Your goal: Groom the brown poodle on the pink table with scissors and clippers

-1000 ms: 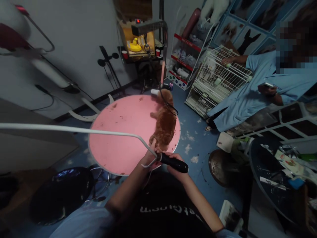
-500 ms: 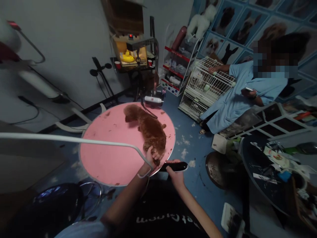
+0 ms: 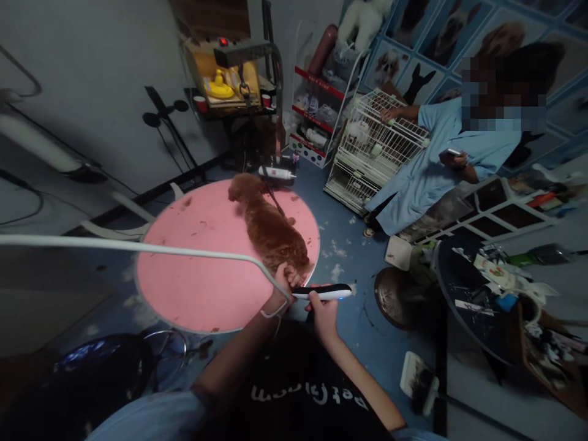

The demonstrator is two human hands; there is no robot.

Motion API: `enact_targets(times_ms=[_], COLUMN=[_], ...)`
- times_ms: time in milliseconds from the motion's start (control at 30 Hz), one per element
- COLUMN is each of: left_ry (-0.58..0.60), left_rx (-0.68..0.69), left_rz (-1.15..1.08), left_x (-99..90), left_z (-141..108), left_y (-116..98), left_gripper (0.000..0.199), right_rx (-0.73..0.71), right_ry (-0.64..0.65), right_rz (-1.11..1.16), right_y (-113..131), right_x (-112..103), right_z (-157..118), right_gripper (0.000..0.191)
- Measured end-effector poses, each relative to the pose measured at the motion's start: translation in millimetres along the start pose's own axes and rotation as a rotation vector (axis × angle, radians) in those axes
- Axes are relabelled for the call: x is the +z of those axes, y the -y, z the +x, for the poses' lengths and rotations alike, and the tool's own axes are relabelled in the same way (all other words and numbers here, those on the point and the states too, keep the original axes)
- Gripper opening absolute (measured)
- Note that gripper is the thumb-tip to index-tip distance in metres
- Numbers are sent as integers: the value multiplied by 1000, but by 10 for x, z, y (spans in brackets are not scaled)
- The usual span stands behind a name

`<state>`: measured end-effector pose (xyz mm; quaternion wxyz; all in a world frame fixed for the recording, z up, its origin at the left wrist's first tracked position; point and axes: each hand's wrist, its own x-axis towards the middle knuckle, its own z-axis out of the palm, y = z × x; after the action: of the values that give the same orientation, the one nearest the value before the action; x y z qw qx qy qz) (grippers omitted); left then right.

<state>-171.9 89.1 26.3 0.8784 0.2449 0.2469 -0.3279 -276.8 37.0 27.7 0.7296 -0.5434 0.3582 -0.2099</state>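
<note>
A small brown curly-coated dog (image 3: 273, 229) stands on a round pink grooming table (image 3: 193, 288), its rear toward me. My left hand (image 3: 285, 280) is closed around a hind leg at the table's near edge; the paw is mostly hidden by my fingers. In my right hand (image 3: 323, 312) is a black and white hair clipper (image 3: 328, 292) with a small blue light. The clipper's head end points left and lies close against my left hand and the paw; whether it touches fur I cannot tell. A dark lead (image 3: 274, 199) runs beside the dog's shoulder.
A pale bent tube (image 3: 184, 250) crosses in front from the left. Tufts of fur lie on the blue floor (image 3: 337, 251). A person in a blue gown (image 3: 413, 190) stands by a white cage (image 3: 367, 147). A round stool (image 3: 395, 297) and a cluttered dark table (image 3: 473, 306) are at right.
My right hand has rolled the clipper so its white side and blue light show. The dog's head has turned away to the left. The whole view has shifted slightly.
</note>
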Motion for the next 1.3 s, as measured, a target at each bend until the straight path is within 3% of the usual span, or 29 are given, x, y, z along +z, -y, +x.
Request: enact_targets(times_ms=[167, 233, 300, 467, 567, 767, 967, 1133, 1300], left_ry=[33, 22, 13, -31, 16, -6, 3, 20, 21], left_rx=[-102, -122, -121, -94, -94, -92, -122, -123, -100], left_rz=[-55, -95, -121, -149, -160, -127, -114, -44, -16], left_x=[-13, 0, 17, 17, -20, -20, -10, -39, -80], left_z=[1, -11, -25, -32, -3, 19, 27, 43, 92], left_y=[-54, -78, -98, -126, -129, -139, -165, -165, -128], left_gripper=[42, 43, 42, 36, 30, 21, 18, 20, 15], right_rx=[21, -15, -60, -104, -188, -445, -401, -334, -160], right_ry=[69, 39, 18, 133, 127, 385, 618, 597, 380], right_rz=[23, 33, 36, -68, -83, -193, -250, -271, -364], right_y=[30, 49, 58, 85, 142, 228, 367, 495, 566], right_x=[-106, -136, -141, -136, -131, -106, -166, -96, 41], right_z=[48, 84, 106, 98, 136, 251, 332, 397, 407], right_gripper=[38, 36, 34, 35, 34, 27, 28, 27, 24])
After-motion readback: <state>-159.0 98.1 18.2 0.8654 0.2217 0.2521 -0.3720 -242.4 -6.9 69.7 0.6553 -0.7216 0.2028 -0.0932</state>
